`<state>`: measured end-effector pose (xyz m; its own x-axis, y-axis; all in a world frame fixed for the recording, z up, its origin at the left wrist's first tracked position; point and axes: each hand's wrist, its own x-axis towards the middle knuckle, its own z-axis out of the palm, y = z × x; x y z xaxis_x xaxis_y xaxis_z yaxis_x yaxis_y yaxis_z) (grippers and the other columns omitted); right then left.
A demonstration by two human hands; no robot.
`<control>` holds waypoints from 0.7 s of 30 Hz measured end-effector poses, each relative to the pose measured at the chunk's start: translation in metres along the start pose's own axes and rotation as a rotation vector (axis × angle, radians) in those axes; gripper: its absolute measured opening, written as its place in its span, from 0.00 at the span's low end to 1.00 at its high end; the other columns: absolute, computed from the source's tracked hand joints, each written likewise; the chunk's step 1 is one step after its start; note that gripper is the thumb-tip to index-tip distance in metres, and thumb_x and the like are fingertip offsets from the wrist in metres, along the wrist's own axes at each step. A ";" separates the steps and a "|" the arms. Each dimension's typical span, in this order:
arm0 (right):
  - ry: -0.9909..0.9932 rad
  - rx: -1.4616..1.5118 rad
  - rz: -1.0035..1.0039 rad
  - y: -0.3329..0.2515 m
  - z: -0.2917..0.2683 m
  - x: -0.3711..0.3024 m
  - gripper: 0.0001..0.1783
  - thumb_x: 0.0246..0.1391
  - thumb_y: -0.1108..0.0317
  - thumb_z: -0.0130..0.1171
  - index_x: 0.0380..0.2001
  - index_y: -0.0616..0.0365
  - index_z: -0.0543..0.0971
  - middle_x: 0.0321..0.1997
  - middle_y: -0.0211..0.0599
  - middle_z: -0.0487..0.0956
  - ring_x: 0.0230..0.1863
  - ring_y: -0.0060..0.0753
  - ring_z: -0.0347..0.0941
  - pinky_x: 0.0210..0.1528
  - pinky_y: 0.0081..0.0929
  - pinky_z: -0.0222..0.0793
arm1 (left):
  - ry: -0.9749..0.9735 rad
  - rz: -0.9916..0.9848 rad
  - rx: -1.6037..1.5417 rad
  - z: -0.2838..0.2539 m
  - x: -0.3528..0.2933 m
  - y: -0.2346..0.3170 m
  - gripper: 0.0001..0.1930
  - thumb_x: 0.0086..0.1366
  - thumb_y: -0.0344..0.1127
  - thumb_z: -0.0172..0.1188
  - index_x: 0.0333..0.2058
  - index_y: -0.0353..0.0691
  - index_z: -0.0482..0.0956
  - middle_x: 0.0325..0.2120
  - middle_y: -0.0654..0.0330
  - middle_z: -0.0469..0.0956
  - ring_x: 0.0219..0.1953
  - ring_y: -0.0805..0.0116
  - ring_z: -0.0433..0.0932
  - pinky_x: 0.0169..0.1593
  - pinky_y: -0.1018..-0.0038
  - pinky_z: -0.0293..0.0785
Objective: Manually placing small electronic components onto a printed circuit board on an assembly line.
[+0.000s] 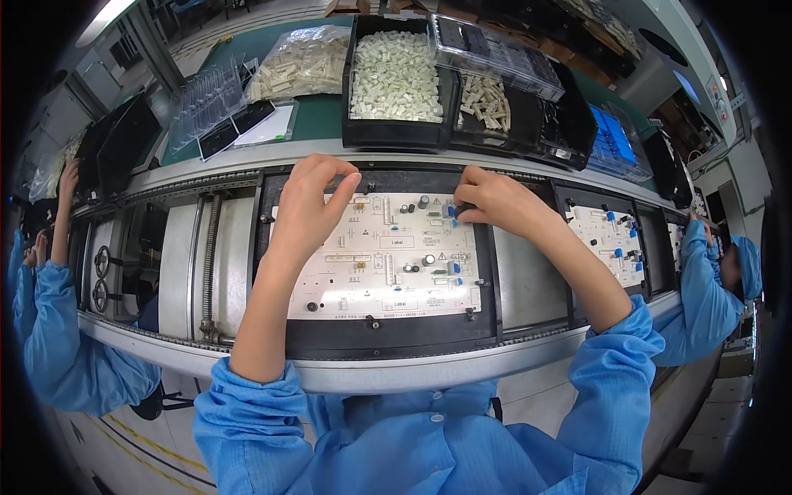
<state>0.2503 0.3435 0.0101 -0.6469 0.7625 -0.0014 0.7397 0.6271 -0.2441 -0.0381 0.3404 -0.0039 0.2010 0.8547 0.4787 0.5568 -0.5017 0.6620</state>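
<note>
Below my hands lies a white circuit board [375,293] in a black carrier frame [429,332]. It bears small capacitors, connectors and blue parts. Above the board's upper left area is my left hand [313,202], thumb and index finger bent together in a pinch. Whatever it holds, if anything, is too small to make out. At the board's upper right corner my right hand [499,198] has its fingers closed around a small dark part [464,211]. That part is beside the blue components, and my fingers partly hide it. Whether it touches the board I cannot tell.
Beyond the rail stand black bins of white connectors [396,78] and beige parts [485,103], a bag of parts [301,62], clear trays [206,103] and blue components [610,136]. Another populated board [606,243] sits to the right. Co-workers in blue work at both sides.
</note>
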 end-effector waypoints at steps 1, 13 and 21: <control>-0.002 0.000 -0.001 -0.002 0.000 0.000 0.13 0.42 0.65 0.65 0.31 0.58 0.76 0.37 0.37 0.71 0.37 0.42 0.72 0.38 0.35 0.70 | -0.004 0.000 0.012 0.000 0.000 -0.001 0.07 0.58 0.33 0.59 0.32 0.35 0.78 0.32 0.55 0.75 0.38 0.58 0.74 0.39 0.69 0.71; 0.057 0.284 0.138 -0.039 -0.007 -0.054 0.16 0.41 0.79 0.61 0.37 0.58 0.75 0.36 0.39 0.72 0.36 0.40 0.74 0.38 0.32 0.73 | 0.013 -0.018 0.013 -0.007 0.001 -0.004 0.07 0.58 0.33 0.59 0.32 0.35 0.78 0.33 0.56 0.76 0.39 0.59 0.74 0.38 0.70 0.71; 0.115 0.235 0.202 -0.059 0.028 -0.069 0.16 0.43 0.75 0.59 0.39 0.55 0.73 0.37 0.39 0.74 0.37 0.45 0.75 0.37 0.35 0.73 | -0.011 0.024 0.061 -0.005 -0.001 -0.007 0.07 0.59 0.32 0.59 0.35 0.37 0.79 0.35 0.60 0.77 0.34 0.70 0.75 0.38 0.76 0.70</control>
<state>0.2461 0.2493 -0.0028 -0.4568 0.8889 0.0333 0.7791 0.4179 -0.4672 -0.0457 0.3425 -0.0060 0.2236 0.8438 0.4879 0.5997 -0.5137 0.6137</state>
